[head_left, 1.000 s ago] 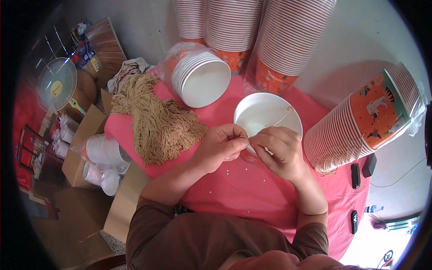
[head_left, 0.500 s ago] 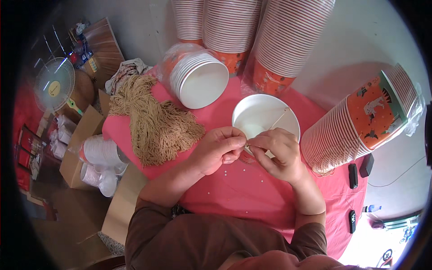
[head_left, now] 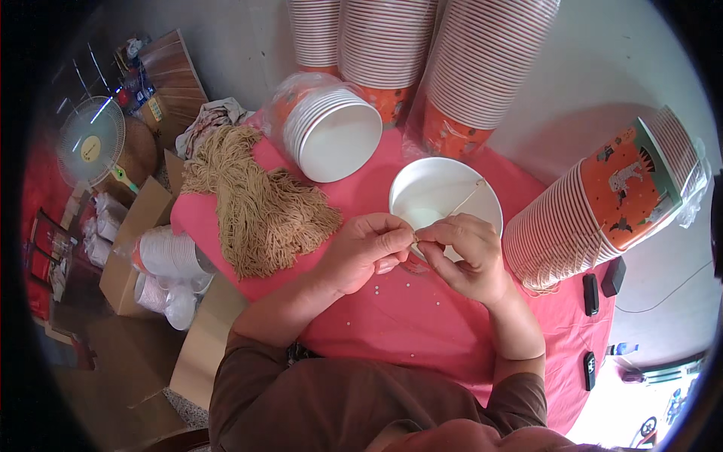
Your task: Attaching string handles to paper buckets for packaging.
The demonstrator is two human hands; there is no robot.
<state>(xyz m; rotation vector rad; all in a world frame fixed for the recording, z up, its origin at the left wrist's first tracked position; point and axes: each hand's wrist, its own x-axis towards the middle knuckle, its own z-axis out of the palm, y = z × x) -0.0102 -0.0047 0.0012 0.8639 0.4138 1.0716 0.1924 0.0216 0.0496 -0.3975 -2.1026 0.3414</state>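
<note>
Over the near rim of a white-lined paper bucket (head_left: 410,185), my two hands meet with their fingertips almost touching. My left hand (head_left: 365,252) pinches a thin tan cord between thumb and forefinger. My right hand (head_left: 468,260) is closed in a pinch on the same cord, close beside the left fingertips. Part of the cord (head_left: 467,197) runs up across the inside of the bucket to its far right wall. The exact end between my fingers is too small to make out. To the left lies a large bundle of tan cords (head_left: 260,207).
Tall stacks of paper buckets (head_left: 388,45) stand at the back, with a shorter wrapped stack (head_left: 339,139) before them. A leaning bucket stack (head_left: 561,218) with cords is at right. Small black objects (head_left: 590,294) lie on the pink tablecloth (head_left: 422,339). Cardboard boxes (head_left: 143,226) stand left.
Both hands have shifted very slightly at the fingertips, still pinching the cord. Everything else stays as it was.
</note>
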